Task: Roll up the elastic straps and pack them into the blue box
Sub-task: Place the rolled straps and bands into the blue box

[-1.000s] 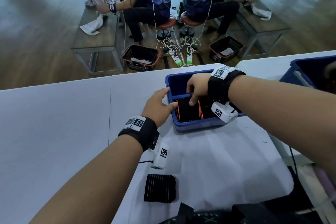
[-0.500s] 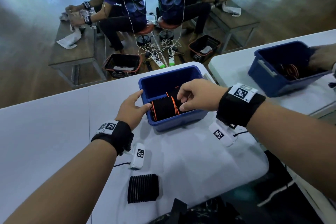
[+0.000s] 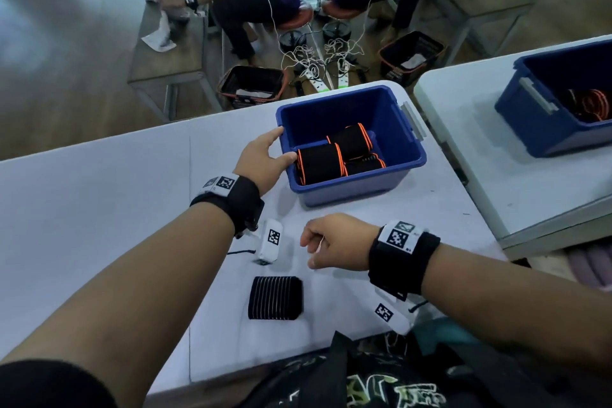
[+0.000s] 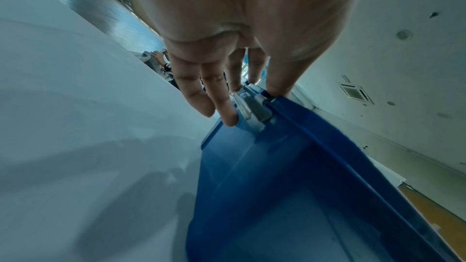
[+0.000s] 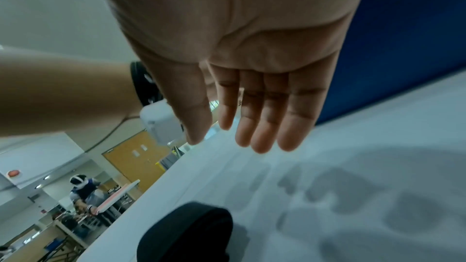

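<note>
The blue box [image 3: 357,180] stands on the white table [image 3: 99,225] and holds three rolled black straps with orange edges, the nearest one [image 3: 319,162] at its front left. My left hand [image 3: 265,159] holds the box's left rim, thumb over the edge and fingers [image 4: 221,107] on the outer latch of the box [image 4: 277,166]. My right hand [image 3: 331,242] hovers over the table in front of the box, fingers relaxed and empty [image 5: 239,136]. A black ribbed strap [image 3: 275,297] lies on the table just below it, also visible as a dark strap [image 5: 184,232] in the right wrist view.
A second blue box [image 3: 543,129] with straps sits on a neighbouring table to the right, across a narrow gap. A dark bag [image 3: 364,374] lies at the near table edge. Seated people, benches and baskets are on the floor beyond.
My right hand has left the box and drawn back toward me, leaving the rolled strap inside. My left hand stays at the box's left rim.
</note>
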